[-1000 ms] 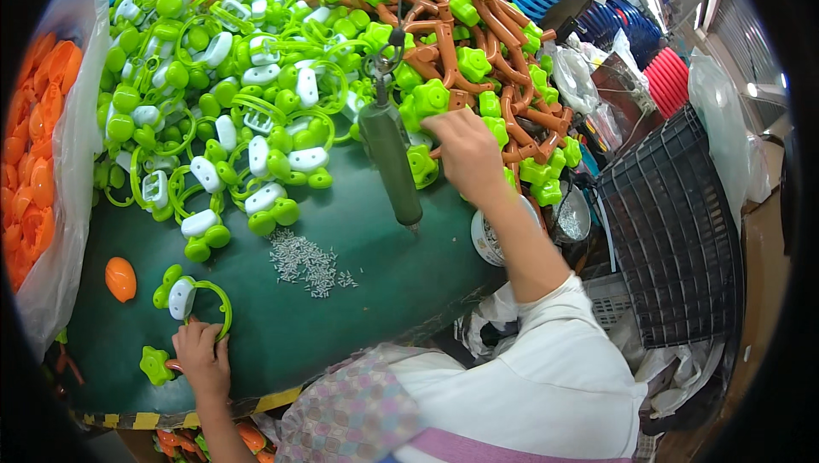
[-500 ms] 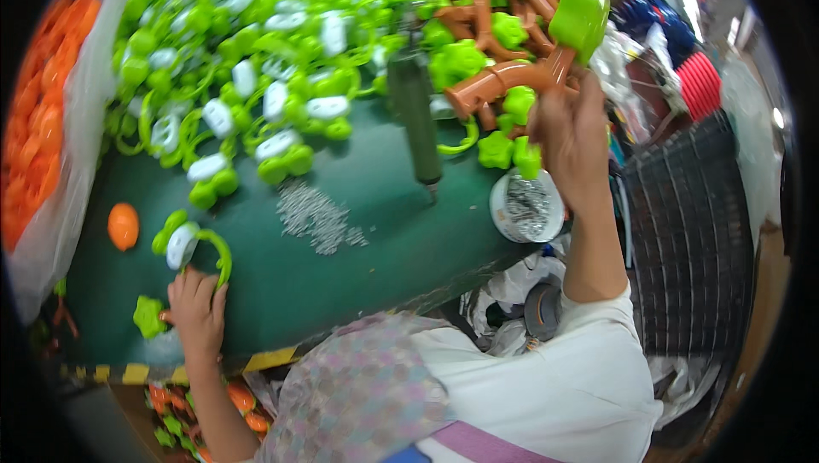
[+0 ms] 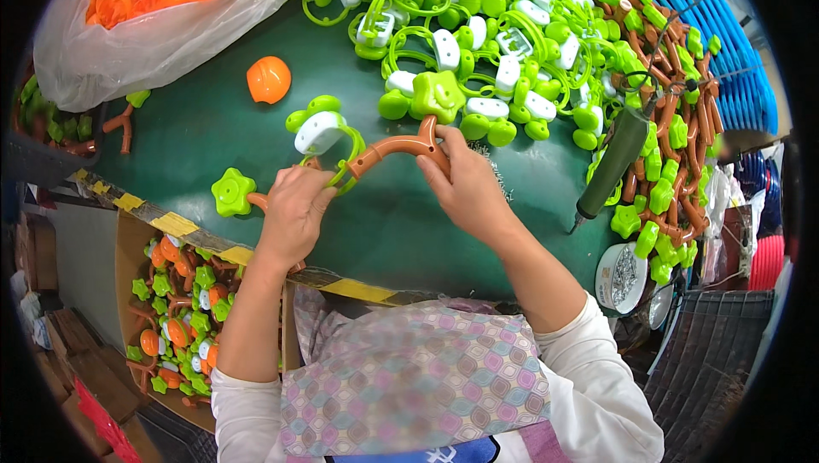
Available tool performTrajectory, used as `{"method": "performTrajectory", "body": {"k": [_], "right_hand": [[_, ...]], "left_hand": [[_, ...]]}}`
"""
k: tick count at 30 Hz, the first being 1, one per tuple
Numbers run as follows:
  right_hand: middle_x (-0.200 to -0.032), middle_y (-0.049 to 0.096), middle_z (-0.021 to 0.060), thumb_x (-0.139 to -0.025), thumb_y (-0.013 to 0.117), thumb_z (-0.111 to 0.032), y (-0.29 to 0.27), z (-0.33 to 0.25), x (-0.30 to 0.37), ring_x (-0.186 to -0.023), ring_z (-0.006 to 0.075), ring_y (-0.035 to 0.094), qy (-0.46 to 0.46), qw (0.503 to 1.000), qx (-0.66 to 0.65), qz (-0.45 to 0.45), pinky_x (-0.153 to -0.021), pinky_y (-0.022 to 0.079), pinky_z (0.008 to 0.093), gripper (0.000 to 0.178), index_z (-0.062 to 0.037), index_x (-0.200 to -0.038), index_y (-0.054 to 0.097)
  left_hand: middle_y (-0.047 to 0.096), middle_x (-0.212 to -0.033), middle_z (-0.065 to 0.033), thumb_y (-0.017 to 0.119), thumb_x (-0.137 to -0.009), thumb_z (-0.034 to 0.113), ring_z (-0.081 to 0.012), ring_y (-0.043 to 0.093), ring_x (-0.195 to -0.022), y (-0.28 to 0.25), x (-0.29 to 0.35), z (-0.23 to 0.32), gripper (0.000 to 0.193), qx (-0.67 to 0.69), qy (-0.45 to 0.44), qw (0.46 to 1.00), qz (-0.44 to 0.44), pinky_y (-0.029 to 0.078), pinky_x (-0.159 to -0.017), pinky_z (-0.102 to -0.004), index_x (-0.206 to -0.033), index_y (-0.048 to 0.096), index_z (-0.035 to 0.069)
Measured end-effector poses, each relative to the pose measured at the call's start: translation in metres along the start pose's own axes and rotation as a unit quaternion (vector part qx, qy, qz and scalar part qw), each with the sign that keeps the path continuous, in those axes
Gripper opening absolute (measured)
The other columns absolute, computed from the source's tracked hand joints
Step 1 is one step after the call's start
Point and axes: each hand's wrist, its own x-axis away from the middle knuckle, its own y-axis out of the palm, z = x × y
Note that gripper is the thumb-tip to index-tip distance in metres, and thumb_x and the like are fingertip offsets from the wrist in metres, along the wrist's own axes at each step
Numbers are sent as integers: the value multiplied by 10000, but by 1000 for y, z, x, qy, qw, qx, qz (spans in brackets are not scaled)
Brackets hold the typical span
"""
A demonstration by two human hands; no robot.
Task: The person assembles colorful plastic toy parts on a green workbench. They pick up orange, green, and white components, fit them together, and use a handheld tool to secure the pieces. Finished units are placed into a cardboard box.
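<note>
Head view: brown branch [image 3: 394, 145] clamped between right fingers [image 3: 453, 144], second branch [image 3: 258, 201] under left fingers [image 3: 299, 183] clamped round it.

A bent brown branch [image 3: 392, 146] with a fat green star [image 3: 438, 96] on its top tip slants across the middle of the frame, and its left end meets a thin green ring [image 3: 358, 145], but I can't tell if it goes inside. The ring, left of the middle, has a shiny white block [image 3: 319, 133] with two round green pads [image 3: 324, 104] on its upper left side. Farther left, another brown branch [image 3: 258, 200], mostly covered, pokes out next to a green star [image 3: 232, 192].
</note>
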Motion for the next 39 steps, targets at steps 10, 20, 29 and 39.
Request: {"method": "performTrajectory", "body": {"k": [10,20,29,39], "right_hand": [[-903,684,222,-951,631,-246,-11,-9,-1,-785,436,660,-71,992,100,-16,-682,523,508,389,-24,-1227,471],[-868,677,222,-938,644,-221,1,-10,-6,-763,433,654,-4,992,126,18,-669,522,498,337,-5,-1155,503],[-801,669,63,-1007,600,-260,-46,-30,15,-499,97,570,144,968,-149,-139,-410,436,244,329,7,-1185,531],[-936,677,116,-960,647,-196,-54,-67,7,-590,164,620,69,937,-121,-321,-495,500,319,437,-85,-1362,515]], "left_hand": [[639,-901,-127,631,-917,97,-338,579,-886,0,1,-4,118,27,-10,1000,-4,426,-832,-407,-1006,654,23],[643,-885,-119,694,-856,78,-321,594,-891,1,-1,0,139,-20,24,999,-40,422,-856,-426,-978,642,35],[623,-1232,-149,833,-753,102,-330,595,-1153,13,-16,41,599,76,117,987,76,495,-960,-418,-1293,575,70],[686,-999,-126,885,-686,150,-276,686,-854,-28,-30,59,474,91,114,989,25,554,-745,-358,-1060,617,35]]}}
